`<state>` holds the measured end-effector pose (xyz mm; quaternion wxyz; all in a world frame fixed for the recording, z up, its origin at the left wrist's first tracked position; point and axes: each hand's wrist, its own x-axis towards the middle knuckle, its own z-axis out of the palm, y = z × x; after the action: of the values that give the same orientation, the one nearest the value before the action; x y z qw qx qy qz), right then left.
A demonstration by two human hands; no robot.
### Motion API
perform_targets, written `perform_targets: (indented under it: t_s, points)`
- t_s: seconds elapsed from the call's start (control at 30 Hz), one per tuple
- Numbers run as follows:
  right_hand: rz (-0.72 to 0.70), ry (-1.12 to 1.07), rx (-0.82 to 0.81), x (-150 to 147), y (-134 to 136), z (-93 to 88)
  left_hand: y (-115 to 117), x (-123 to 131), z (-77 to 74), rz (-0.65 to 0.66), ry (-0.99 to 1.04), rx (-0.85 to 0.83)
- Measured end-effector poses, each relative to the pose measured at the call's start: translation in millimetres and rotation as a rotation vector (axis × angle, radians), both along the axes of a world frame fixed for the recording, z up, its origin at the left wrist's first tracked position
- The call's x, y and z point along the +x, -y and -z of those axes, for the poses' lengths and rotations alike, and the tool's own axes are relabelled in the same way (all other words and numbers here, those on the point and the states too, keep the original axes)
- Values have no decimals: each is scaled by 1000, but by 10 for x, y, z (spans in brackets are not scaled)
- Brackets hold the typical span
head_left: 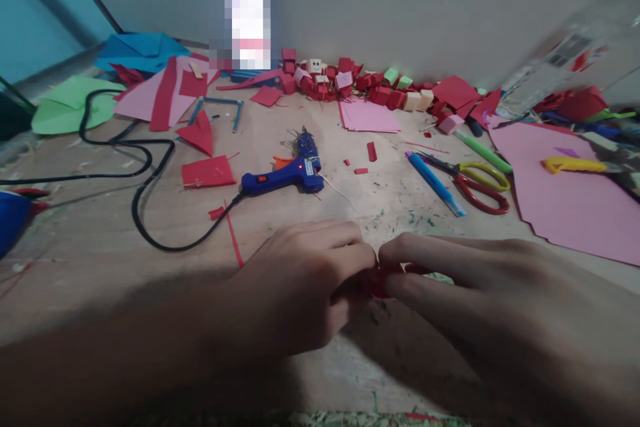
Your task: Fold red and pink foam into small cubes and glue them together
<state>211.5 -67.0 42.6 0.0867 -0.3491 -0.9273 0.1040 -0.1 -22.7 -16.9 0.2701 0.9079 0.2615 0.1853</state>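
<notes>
My left hand [313, 287] and my right hand [465, 280] meet low in the middle of the view. Between their fingertips is a small piece of red paper [381, 283], mostly hidden by the fingers. Both hands are closed on it, just above the wooden table [280, 387]. Beyond my left hand lies a blue hot glue gun [285, 177], its red light lit and a thin strand trailing from it. Small red paper scraps [371, 151] are strewn to its right.
Scissors [475, 183], a blue pen [435, 183] and pink paper sheets [575, 207] with a yellow cutter [575, 165] lie right. Small paper cubes [345, 80] line the wall. A black cord [165, 247] loops on the left, near a red paper piece [207, 172].
</notes>
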Motion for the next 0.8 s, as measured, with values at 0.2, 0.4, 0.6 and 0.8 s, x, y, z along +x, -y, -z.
perform_targets:
  t_s: [0.2, 0.4, 0.6, 0.8]
  points:
    - [42, 67, 0, -30, 7, -102, -3, -6, -1, 15, -24, -39]
    - [38, 99, -16, -21, -7, -111, -25, -10, 39, 38, 53, 5]
    - [39, 129, 9, -13, 14, -105, -14, -25, -28, 101, -87, 145]
    - [15, 139, 30, -15, 4, -121, -18, -43, 78, 163, -30, 295]
